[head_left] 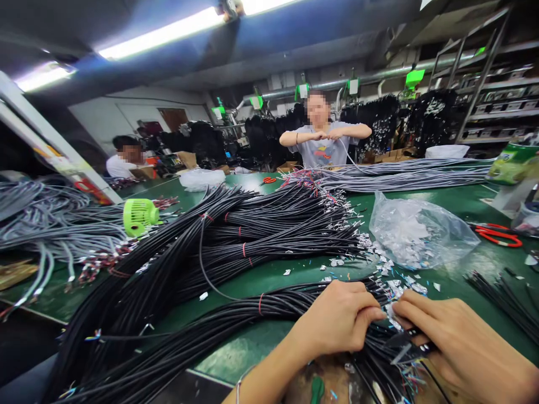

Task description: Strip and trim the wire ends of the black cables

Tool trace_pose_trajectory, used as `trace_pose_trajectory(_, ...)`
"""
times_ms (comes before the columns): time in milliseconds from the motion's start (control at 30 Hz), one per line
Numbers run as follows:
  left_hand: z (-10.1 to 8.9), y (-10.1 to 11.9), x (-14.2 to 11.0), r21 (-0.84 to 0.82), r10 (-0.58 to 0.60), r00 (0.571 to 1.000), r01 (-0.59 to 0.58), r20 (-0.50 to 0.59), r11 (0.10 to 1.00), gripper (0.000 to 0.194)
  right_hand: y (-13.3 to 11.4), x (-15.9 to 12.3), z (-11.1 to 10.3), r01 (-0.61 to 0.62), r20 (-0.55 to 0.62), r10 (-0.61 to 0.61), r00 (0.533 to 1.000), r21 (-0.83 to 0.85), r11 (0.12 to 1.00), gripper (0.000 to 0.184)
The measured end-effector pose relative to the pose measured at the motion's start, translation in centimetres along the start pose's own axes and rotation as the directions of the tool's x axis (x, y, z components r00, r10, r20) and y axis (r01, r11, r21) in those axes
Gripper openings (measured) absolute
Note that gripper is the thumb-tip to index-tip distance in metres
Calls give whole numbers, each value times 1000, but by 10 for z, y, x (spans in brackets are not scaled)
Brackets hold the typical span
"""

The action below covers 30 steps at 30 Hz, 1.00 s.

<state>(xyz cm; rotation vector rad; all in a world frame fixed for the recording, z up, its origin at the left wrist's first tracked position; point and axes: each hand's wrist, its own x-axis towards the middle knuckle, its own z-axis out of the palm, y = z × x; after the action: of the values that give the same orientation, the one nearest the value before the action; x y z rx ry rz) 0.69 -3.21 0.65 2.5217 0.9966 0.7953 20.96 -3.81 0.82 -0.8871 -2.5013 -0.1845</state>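
Observation:
My left hand (pixel 337 320) is closed round the end of a bundle of black cables (pixel 202 331) at the near edge of the green table (pixel 269 275). My right hand (pixel 458 342) is closed too, pinching the stripped cable ends and small clear bags (pixel 396 322) next to the left hand's fingertips. The two hands almost touch. More black cable bundles (pixel 252 235) tied with red bands lie fanned out behind them.
A clear plastic bag (pixel 421 230) of small bags lies right of centre, red-handled scissors (pixel 499 234) beyond it. A green fan (pixel 138 216) stands at left among grey cables (pixel 54 219). A person (pixel 324 137) works across the table; another person (pixel 124 157) sits far left. Shelves (pixel 488 84) stand at the back right.

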Motion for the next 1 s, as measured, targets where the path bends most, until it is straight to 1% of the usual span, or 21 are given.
trace_pose_trajectory(100, -1, -3, 1, -69, -4, 1000, 5, 6, 998, 20, 2, -1, -2, -43, 151, 25, 988, 113, 993, 43)
trace_pose_trajectory(200, -4, -6, 2, -244, 7, 1000, -8, -4, 970, 14, 2, 3, -10, -134, 234, 72, 969, 261, 956, 43)
trace_pose_trajectory(233, -5, -6, 2, -310, 13, 1000, -17, -15, 951, 12, 3, 5, -13, -157, 252, 76, 965, 317, 935, 40)
trace_pose_trajectory(300, -5, -5, 1, -417, 6, 999, -25, -48, 908, 11, 3, 10, -17, -187, 271, 74, 960, 418, 889, 29)
trace_pose_trajectory(367, -2, -2, 0, -469, -53, 993, -3, -107, 883, 13, 3, 15, -15, -223, 248, 109, 963, 498, 838, 15)
trace_pose_trajectory(400, 0, -1, 0, -472, -95, 985, 16, -144, 882, 13, 2, 16, -12, -255, 218, 159, 963, 536, 805, 12)
trace_pose_trajectory(433, 2, -1, -1, -463, -139, 972, 36, -190, 886, 14, 1, 18, -7, -292, 192, 221, 956, 574, 765, 13)
trace_pose_trajectory(467, 4, 0, -1, -448, -189, 950, 60, -250, 892, 14, -2, 19, -2, -333, 173, 289, 941, 606, 722, 16)
trace_pose_trajectory(500, 5, -1, -2, -434, -246, 915, 89, -320, 896, 15, -6, 20, 5, -369, 167, 345, 924, 634, 680, 19)
trace_pose_trajectory(533, 6, -2, -1, -432, -305, 870, 121, -387, 894, 16, -11, 21, 11, -397, 174, 382, 908, 653, 645, 20)
trace_pose_trajectory(567, 6, -4, -1, -445, -361, 823, 150, -439, 883, 18, -15, 22, 17, -413, 187, 396, 899, 663, 625, 21)
trace_pose_trajectory(600, 6, -6, 0, -471, -407, 786, 170, -466, 866, 20, -19, 23, 22, -416, 194, 396, 898, 668, 617, 22)
trace_pose_trajectory(633, 5, -7, 0, -506, -442, 770, 182, -461, 843, 21, -22, 23, 25, -416, 182, 408, 895, 671, 614, 22)
trace_pose_trajectory(667, 4, -8, 1, -544, -461, 776, 185, -430, 818, 23, -24, 23, 27, -410, 138, 443, 886, 678, 610, 21)
trace_pose_trajectory(700, 4, -8, 2, -581, -466, 796, 183, -386, 793, 24, -23, 23, 28, -402, 70, 495, 866, 686, 607, 19)
trace_pose_trajectory(767, 3, -7, 3, -633, -460, 834, 183, -305, 752, 25, -19, 22, 25, -387, -87, 599, 796, 689, 613, 18)
trace_pose_trajectory(800, 3, -5, 4, -647, -455, 846, 185, -279, 740, 25, -15, 22, 23, -377, -148, 619, 771, 678, 631, 19)
trace_pose_trajectory(833, 3, -4, 4, -651, -447, 856, 185, -262, 736, 25, -13, 22, 20, -361, -190, 612, 768, 660, 658, 21)
trace_pose_trajectory(867, 4, -2, 4, -647, -434, 866, 185, -250, 740, 26, -11, 22, 18, -338, -213, 581, 786, 639, 691, 21)
trace_pose_trajectory(933, 5, 0, 3, -628, -402, 886, 180, -232, 757, 27, -9, 23, 16, -273, -227, 487, 843, 600, 752, 20)
trace_pose_trajectory(1000, 6, 0, 2, -611, -380, 900, 180, -214, 771, 30, -11, 24, 16, -206, -238, 407, 882, 581, 787, 17)
